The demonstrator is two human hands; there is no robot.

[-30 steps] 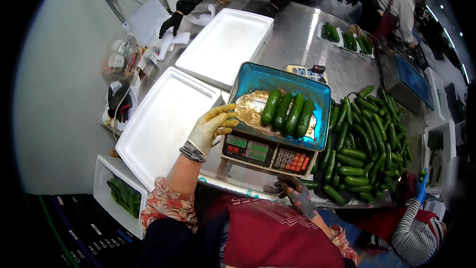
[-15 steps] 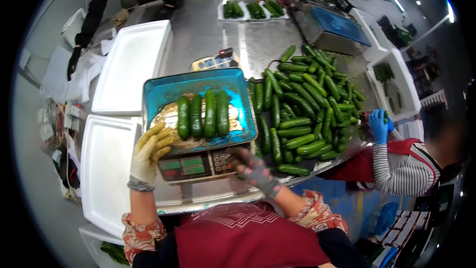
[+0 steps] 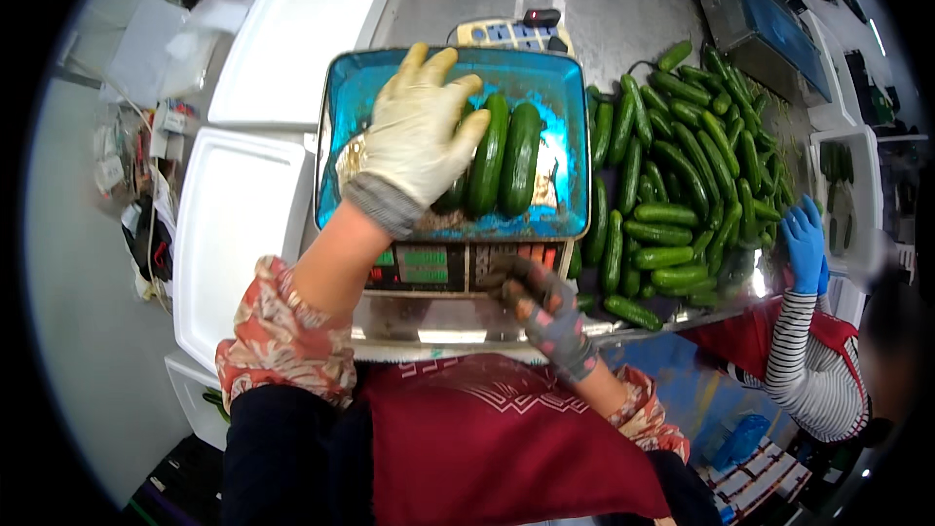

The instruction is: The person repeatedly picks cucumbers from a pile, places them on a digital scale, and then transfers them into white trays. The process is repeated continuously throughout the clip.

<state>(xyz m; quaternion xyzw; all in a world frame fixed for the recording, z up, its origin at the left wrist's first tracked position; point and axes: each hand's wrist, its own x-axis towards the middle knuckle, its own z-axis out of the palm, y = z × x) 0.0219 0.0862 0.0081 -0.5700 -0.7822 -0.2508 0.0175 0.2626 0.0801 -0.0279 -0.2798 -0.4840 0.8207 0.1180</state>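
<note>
My left hand [image 3: 417, 131], in a pale glove with yellowed fingertips, is spread over the left side of the scale's blue tray [image 3: 360, 68]. It covers part of the row of cucumbers; whether it touches them I cannot tell. Two cucumbers show plainly to its right, a middle one [image 3: 489, 156] and a right-hand one [image 3: 521, 161], with another partly hidden under the hand. My right hand [image 3: 550, 317], in a grey glove with pink spots, hovers before the scale's keypad panel [image 3: 502, 268]. Its slightly blurred fingers are apart, and nothing shows in them.
A large heap of cucumbers [image 3: 696, 170] lies right of the scale. Two white foam boxes [image 3: 195, 244] stand on the left. Behind the tray is a power strip [image 3: 511, 36]. At the right, a co-worker's blue-gloved hand [image 3: 804, 244] is beside the heap.
My left hand has moved from the tray's left edge to over the cucumbers. My right hand stays by the keypad. The whole view has shifted, bringing the scale farther right and up.
</note>
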